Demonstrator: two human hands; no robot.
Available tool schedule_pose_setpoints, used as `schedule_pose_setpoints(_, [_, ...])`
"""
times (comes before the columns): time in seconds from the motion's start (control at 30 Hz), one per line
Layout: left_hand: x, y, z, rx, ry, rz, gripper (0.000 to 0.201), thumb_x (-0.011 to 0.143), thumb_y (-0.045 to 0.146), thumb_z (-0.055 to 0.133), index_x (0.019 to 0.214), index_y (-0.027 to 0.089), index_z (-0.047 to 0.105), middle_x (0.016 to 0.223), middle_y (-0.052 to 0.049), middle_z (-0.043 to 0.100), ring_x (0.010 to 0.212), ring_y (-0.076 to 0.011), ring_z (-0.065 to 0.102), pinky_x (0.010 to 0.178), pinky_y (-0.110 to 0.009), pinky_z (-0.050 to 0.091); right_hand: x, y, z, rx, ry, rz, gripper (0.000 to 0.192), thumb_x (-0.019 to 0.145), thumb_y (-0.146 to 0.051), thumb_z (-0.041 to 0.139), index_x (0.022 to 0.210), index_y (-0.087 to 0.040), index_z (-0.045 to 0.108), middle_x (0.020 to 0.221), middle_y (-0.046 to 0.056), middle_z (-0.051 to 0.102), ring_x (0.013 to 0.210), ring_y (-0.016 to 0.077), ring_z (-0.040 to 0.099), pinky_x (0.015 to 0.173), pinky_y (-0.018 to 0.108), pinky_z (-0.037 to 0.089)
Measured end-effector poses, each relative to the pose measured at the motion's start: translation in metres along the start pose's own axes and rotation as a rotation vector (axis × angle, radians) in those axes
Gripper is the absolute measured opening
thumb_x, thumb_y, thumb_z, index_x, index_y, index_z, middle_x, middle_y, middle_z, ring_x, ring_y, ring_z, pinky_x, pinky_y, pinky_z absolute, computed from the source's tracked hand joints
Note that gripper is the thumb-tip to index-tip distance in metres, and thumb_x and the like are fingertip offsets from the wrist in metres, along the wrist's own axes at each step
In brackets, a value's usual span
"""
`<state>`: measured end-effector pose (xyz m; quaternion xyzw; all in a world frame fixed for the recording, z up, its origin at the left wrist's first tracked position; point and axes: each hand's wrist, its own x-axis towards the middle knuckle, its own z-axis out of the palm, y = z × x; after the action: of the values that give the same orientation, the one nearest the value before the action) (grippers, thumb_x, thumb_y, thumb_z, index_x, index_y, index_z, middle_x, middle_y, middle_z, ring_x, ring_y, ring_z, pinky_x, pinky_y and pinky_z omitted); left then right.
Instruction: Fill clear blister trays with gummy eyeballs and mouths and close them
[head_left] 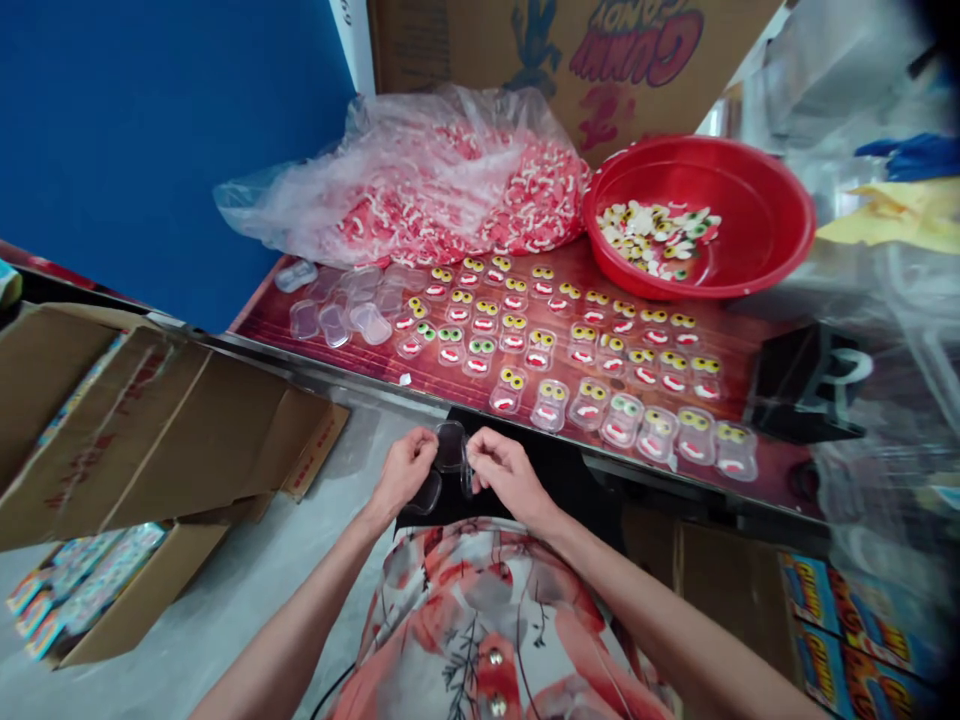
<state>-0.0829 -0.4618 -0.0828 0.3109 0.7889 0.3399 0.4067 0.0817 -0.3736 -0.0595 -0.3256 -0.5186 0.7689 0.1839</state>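
Over my lap, my left hand (pixel 407 463) is closed, its fingertips at the edge of a small clear plastic tray (pixel 451 447). My right hand (pixel 508 473) pinches another clear plastic tray (pixel 466 474), seen nearly edge-on. A further clear tray (pixel 426 493) lies low, just under my left hand. On the table in front, rows of filled clear trays (pixel 550 404) each hold a pair of gummy eyes and a red-and-white gummy mouth. Unfilled clear trays (pixel 334 325) lie loosely piled at the table's left end.
A large clear bag (pixel 450 180) of red-and-white gummies rests at the back of the table (pixel 465 385). Beside it stands a red basin (pixel 780 225) with gummy eyes. Cardboard boxes (pixel 150 420) are at the left; printed candy boxes (pixel 862 630) sit low right. A blue panel (pixel 150 130) rises at the left.
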Motion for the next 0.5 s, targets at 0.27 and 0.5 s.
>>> schedule_pose_setpoints(0.27, [0.0, 0.026, -0.01, -0.233, -0.166, -0.028, 0.021, 0.087, 0.041, 0.047, 0.08, 0.022, 0.044, 0.058, 0.01, 0.034, 0.045, -0.0064, 0.033, 0.045, -0.017, 0.029, 0.013, -0.039, -0.055, 0.085, 0.135, -0.103, 0.013, 0.083, -0.029, 0.061, 0.076, -0.018, 0.056, 0.06, -0.005, 0.054, 0.048, 0.0066, 0.045, 0.046, 0.019, 0.033])
schedule_pose_setpoints(0.5, [0.017, 0.064, 0.008, -0.197, -0.147, 0.134, 0.024, 0.094, 0.04, 0.041, 0.081, 0.021, 0.048, 0.06, 0.006, 0.045, 0.05, -0.0087, 0.04, 0.05, -0.019, 0.034, 0.052, -0.044, -0.063, -0.08, 0.326, -0.032, 0.019, 0.075, -0.035, 0.062, 0.074, -0.019, 0.054, 0.057, -0.005, 0.057, 0.041, 0.0062, 0.043, 0.043, 0.019, 0.033])
